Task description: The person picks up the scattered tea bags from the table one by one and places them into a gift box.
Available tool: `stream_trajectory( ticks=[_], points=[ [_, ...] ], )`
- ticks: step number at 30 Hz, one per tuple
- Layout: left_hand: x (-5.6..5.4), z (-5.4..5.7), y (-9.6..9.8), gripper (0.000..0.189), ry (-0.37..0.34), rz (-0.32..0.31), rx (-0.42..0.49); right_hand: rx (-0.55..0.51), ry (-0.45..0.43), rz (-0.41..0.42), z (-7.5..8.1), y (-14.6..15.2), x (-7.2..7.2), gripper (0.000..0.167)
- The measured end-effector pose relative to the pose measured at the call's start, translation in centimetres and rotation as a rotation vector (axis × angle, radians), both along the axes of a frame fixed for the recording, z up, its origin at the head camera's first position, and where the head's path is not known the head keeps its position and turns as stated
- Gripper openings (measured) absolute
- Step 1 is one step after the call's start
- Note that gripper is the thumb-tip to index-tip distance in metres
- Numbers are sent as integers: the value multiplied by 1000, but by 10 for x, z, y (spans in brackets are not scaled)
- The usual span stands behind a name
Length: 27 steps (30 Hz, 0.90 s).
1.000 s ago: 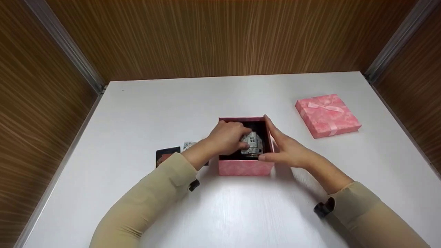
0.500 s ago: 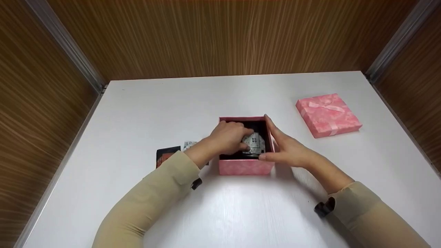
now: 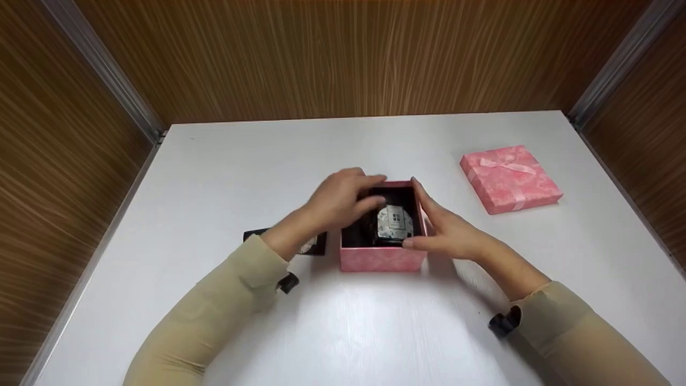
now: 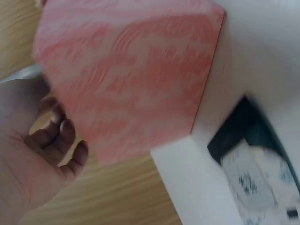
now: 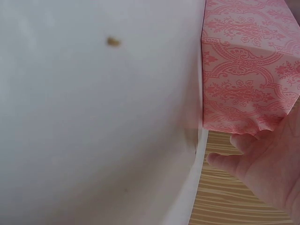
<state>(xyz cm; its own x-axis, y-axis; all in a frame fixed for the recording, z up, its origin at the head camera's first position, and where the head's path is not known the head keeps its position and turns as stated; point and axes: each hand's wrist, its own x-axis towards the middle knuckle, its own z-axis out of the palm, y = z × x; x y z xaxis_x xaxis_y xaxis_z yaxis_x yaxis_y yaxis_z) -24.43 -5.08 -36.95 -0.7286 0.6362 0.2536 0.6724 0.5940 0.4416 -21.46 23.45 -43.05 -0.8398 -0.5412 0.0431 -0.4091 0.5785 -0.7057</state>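
In the head view, an open pink gift box (image 3: 383, 260) stands on the white table. Inside its dark interior, towards the right, sits a small black package with a pale patterned label (image 3: 395, 222). My left hand (image 3: 338, 199) is over the box's left rim, fingers and thumb apart, holding nothing; the left wrist view has this hand (image 4: 42, 145) beside the pink wall. With the right hand (image 3: 450, 233) I hold the box's right side, thumb at the near corner and fingertips at the far one. Part of that hand (image 5: 265, 161) shows in the right wrist view.
The pink lid (image 3: 512, 179) with a ribbon bow lies at the right. Left of the box is another black package with a pale label (image 3: 318, 245), partly behind my left forearm. Wood-grain panels (image 3: 343, 59) border the table.
My left hand has let go of the labelled package and moved up and left out of the box, leaving the package inside. The right hand has stayed on the box.
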Motion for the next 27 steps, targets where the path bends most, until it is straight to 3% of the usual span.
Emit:
stream_trajectory(
  ticks=[5, 9, 13, 20, 27],
  points=[
    [-2, 9, -37, 48, -36, 97, 181, 28, 13, -8, 2, -1, 0, 122],
    [-5, 6, -75, 46, -58, 152, 244, 37, 15, -8, 3, -2, -1, 123],
    [-3, -5, -114, 48, -104, 207, 232, 42, 16, -5, 3, -2, -1, 123],
    [8, -32, -175, 60, -268, 297, 143, 38, 13, -10, 4, -1, 0, 123],
    [25, -51, -210, 70, -424, 306, 46, 33, 3, -13, 0, -2, 0, 123]
  ],
)
